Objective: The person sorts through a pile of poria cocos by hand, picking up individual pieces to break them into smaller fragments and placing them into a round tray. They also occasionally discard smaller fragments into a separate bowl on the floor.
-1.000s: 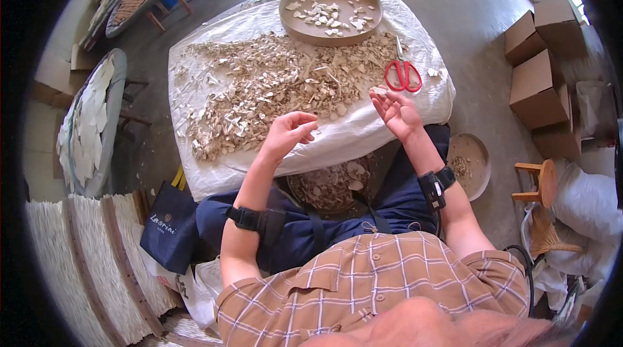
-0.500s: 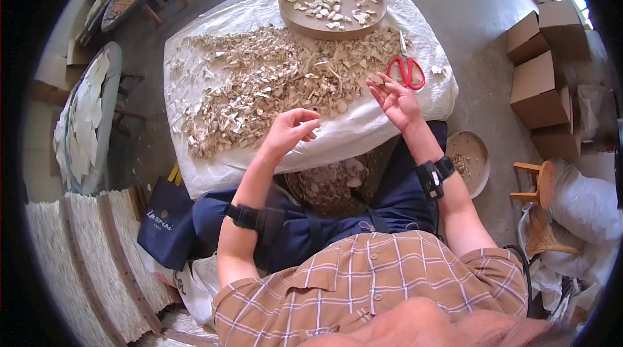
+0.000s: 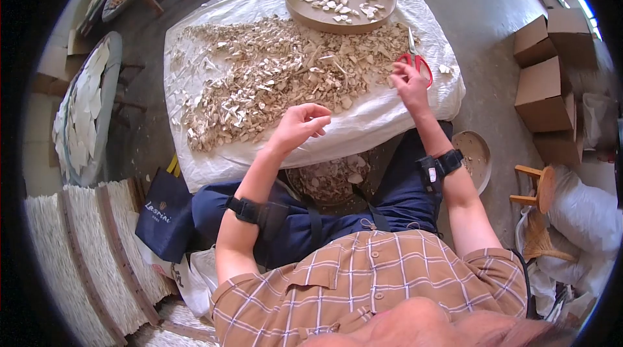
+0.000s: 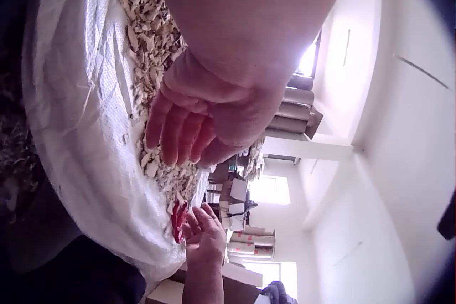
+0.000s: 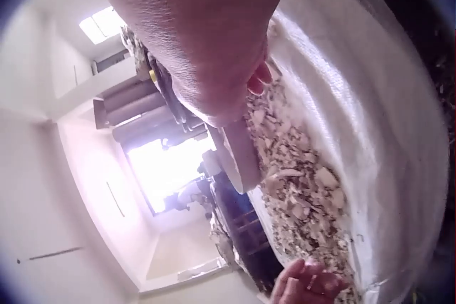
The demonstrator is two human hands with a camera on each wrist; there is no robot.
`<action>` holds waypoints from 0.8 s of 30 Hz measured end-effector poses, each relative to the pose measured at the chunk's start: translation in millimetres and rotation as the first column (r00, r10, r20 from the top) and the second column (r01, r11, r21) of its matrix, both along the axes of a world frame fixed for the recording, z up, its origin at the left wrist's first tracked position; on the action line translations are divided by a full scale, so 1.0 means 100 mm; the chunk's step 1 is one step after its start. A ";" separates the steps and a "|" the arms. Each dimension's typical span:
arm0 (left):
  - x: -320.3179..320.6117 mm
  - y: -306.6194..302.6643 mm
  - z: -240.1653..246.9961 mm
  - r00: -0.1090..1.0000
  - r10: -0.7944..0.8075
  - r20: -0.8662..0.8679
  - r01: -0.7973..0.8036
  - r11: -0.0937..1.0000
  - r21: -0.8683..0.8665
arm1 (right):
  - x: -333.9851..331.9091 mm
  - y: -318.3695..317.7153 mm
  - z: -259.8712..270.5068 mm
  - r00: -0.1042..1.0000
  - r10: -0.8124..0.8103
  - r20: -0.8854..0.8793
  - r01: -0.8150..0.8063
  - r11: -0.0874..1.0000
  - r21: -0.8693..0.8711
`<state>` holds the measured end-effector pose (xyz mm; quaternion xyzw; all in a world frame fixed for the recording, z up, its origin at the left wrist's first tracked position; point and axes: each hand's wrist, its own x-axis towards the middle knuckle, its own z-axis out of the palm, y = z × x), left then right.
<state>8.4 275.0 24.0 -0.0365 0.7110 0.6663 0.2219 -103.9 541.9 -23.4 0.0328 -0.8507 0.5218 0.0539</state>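
Note:
A broad heap of pale, dry flakes and chips (image 3: 272, 81) is spread over a white woven sheet (image 3: 363, 128). My left hand (image 3: 300, 128) hovers above the heap's near edge, its fingers loosely bent; nothing shows in them in the left wrist view. Farther right, my right hand (image 3: 411, 91) is raised beside the red-handled scissors (image 3: 425, 67), overlapping their handles in the head view. Its fingers look relaxed in the left wrist view, with no chip visible between them. The right wrist view hides most of those fingers behind the wrist.
A round, shallow tray (image 3: 311, 17) with larger pale pieces stands at the back of the sheet. Below the near edge sits a container of flakes (image 3: 328, 181). Another round tray (image 3: 483, 165), cardboard boxes (image 3: 542, 91) and a wooden stool (image 3: 545, 188) are at right.
My right hand, which earlier held a pale chip palm up, has turned over and moved slightly right over the scissors' handles; the chip no longer shows. My left hand has shifted slightly right.

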 end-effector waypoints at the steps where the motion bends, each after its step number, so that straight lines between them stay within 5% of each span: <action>1: 0.00 0.01 0.00 1.000 -0.016 0.008 0.017 1.000 -0.020 | 0.07 -0.07 -0.02 0.997 0.070 -0.041 -0.067 0.995 0.072; 6: 0.02 0.11 -0.14 0.999 -0.050 -0.016 0.049 0.998 -0.033 | 0.36 -0.53 0.15 0.941 0.304 -0.151 -0.262 0.933 0.247; 7: 0.02 0.13 -0.13 0.997 -0.082 -0.005 0.082 0.995 -0.048 | 0.34 -0.59 0.14 0.881 0.358 -0.309 -0.236 0.899 0.370; 16: -0.02 0.21 -0.14 0.991 -0.134 -0.027 0.131 0.987 -0.089 | 0.06 -0.70 -0.05 0.944 0.252 -0.213 -0.131 0.879 0.458; 19: -0.05 0.23 -0.11 0.987 -0.161 -0.025 0.157 0.982 -0.105 | 0.04 -0.62 0.03 0.933 0.097 -0.348 0.086 0.875 0.476; 24: -0.05 0.27 -0.14 0.986 -0.165 -0.033 0.162 0.983 -0.087 | 0.13 -0.82 0.05 0.892 0.289 -0.347 -0.141 0.909 0.393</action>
